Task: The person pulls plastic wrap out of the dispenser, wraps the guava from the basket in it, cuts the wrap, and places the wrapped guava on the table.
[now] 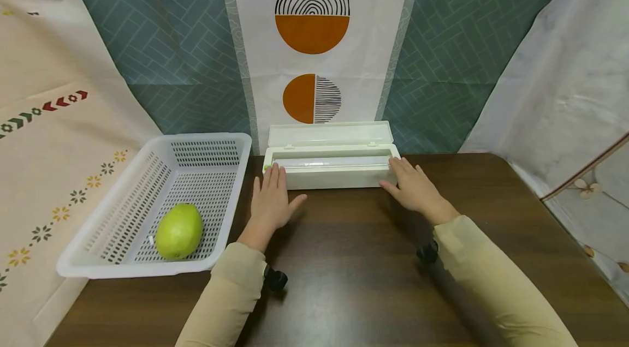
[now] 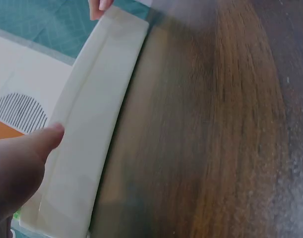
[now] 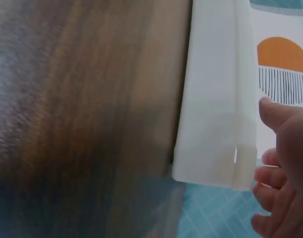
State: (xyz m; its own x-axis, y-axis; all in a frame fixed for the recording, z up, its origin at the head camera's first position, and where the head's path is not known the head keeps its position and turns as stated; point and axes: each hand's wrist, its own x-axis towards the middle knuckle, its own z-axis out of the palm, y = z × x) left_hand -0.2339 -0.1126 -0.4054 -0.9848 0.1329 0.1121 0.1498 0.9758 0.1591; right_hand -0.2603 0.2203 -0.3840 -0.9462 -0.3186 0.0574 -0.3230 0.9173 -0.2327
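Observation:
A long white cling film dispenser [image 1: 339,179] stands at the back of the table with its lid [image 1: 330,133] raised. Inside lies a clear roll of cling film [image 1: 339,161]. My left hand [image 1: 270,202], fingers straight, is at the dispenser's left front corner; its thumb [image 2: 51,139] lies over the front edge in the left wrist view. At the opposite end is my right hand [image 1: 415,187], fingers extended by the right corner. In the right wrist view its thumb [image 3: 272,113] is beside the dispenser, fingers loosely bent; contact is hard to tell.
On the left sits a white perforated basket [image 1: 236,189] holding a green round fruit [image 1: 179,231], with a small white piece beside it. Brown wooden table [image 1: 344,265] extends in front of the dispenser. Patterned cloth [image 1: 196,36] hangs right behind it.

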